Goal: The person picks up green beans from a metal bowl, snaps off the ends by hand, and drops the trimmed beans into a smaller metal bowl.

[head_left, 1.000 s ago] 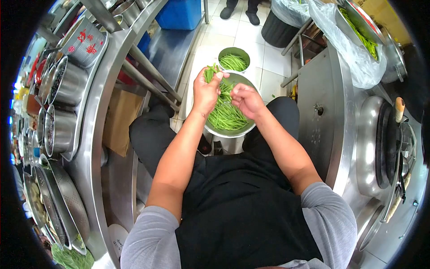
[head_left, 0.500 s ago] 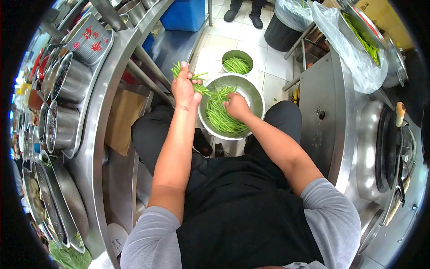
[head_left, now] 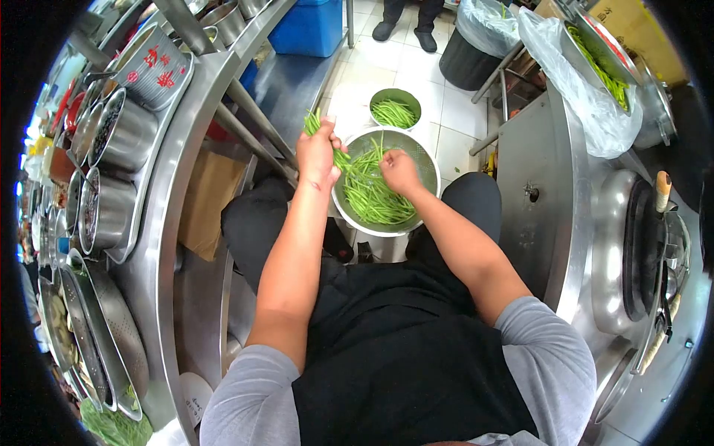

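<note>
Long green beans [head_left: 372, 197] fill much of a perforated metal colander [head_left: 429, 175] between my knees. My left hand [head_left: 317, 154], at the colander's upper left rim, is closed round a bunch of green beans that stick out above and below the fingers. Over the right part of the colander is my right hand [head_left: 400, 172], its fingers pinched together on a green bean that points upward. Just beyond the colander, a smaller round container [head_left: 414, 102] holds more green beans.
A steel counter [head_left: 167, 193] with metal pots runs along the left. At the right stand a steel cabinet [head_left: 524, 223] and a wok [head_left: 613, 245]. A blue bin [head_left: 303, 28], a black trash bin [head_left: 467, 65] and another person's shoes [head_left: 425, 40] are ahead.
My left hand has moved a little right and down and closed more tightly round its beans. My right hand has shifted slightly right, and a bean now shows upright at its fingertips.
</note>
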